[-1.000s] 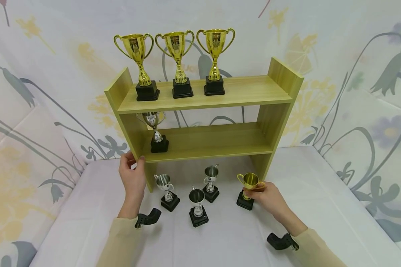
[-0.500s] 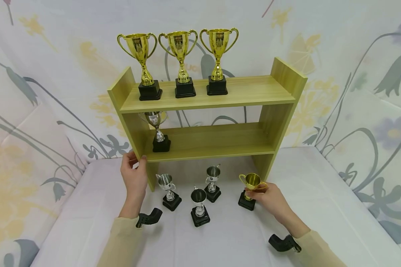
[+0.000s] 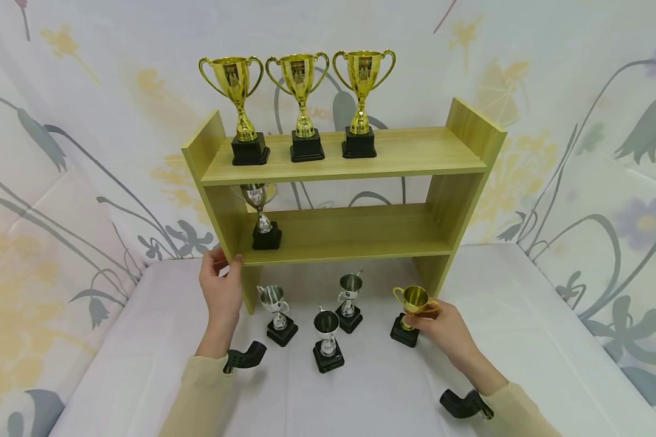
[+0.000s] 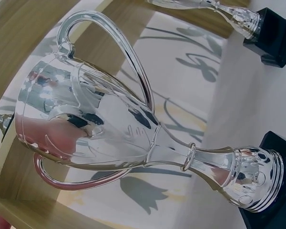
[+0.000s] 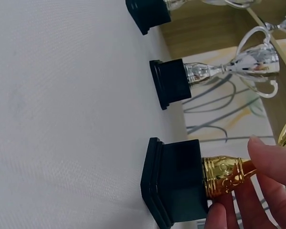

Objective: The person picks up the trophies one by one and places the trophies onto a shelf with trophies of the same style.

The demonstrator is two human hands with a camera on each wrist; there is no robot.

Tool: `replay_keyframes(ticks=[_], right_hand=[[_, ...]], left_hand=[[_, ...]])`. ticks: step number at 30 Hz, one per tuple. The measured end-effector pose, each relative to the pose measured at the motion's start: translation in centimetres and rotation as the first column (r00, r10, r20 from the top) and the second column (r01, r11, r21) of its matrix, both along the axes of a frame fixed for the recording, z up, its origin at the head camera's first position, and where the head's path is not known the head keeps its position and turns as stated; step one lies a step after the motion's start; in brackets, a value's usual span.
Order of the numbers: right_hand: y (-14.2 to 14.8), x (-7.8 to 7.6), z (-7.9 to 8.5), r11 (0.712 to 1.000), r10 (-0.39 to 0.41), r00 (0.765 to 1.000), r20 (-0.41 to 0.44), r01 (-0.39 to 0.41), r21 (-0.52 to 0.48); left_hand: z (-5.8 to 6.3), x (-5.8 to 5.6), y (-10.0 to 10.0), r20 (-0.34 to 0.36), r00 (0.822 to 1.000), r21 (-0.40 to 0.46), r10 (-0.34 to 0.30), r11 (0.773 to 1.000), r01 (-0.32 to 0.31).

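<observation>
A small gold trophy cup point(image 3: 414, 296) on a black base stands on the table at the right, in front of the shelf. My right hand point(image 3: 449, 332) pinches its stem between thumb and fingers; the right wrist view shows the thumb point(image 5: 271, 160) above the gold foot. At the left, my left hand point(image 3: 221, 297) grips the edge of the wooden shelf's point(image 3: 333, 226) side panel, thumb in front. Between the hands, three silver trophies point(image 3: 327, 325) stand on the table. One silver trophy point(image 4: 90, 114) fills the left wrist view, where the left hand is mostly out of sight.
Three larger gold trophies point(image 3: 297, 79) stand on the left and middle of the top board. A silver trophy point(image 3: 266, 235) occupies the left end of the middle board. White cloth point(image 3: 382, 394) covers the table, and a flower-patterned sheet point(image 3: 579, 121) hangs behind.
The whole head view has shifted slightly to the right. Both hands keep their holds, and the trophies stay in place.
</observation>
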State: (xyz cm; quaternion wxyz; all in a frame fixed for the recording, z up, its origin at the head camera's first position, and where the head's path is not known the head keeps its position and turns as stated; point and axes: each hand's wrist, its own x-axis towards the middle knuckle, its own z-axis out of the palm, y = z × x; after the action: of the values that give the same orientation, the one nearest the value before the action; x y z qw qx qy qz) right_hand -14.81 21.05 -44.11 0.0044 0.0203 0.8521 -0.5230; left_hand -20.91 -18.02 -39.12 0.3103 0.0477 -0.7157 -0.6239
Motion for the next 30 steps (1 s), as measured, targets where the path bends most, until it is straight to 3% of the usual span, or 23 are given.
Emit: replay_keyframes(ticks=[13,30], right_hand=[[-0.21,0.43,0.27,0.999,-0.046,0.999,0.009,0.046,0.011],[-0.09,0.71,0.07,0.999,-0.029,1.000,-0.001,0.029,-0.011]], left_hand=[[0.02,0.07,0.05,-0.006,1.000,0.007,-0.006,1.000,0.006],[0.16,0.22,0.08,0.041,0.999,-0.004,0.002,1.000,-0.002]])
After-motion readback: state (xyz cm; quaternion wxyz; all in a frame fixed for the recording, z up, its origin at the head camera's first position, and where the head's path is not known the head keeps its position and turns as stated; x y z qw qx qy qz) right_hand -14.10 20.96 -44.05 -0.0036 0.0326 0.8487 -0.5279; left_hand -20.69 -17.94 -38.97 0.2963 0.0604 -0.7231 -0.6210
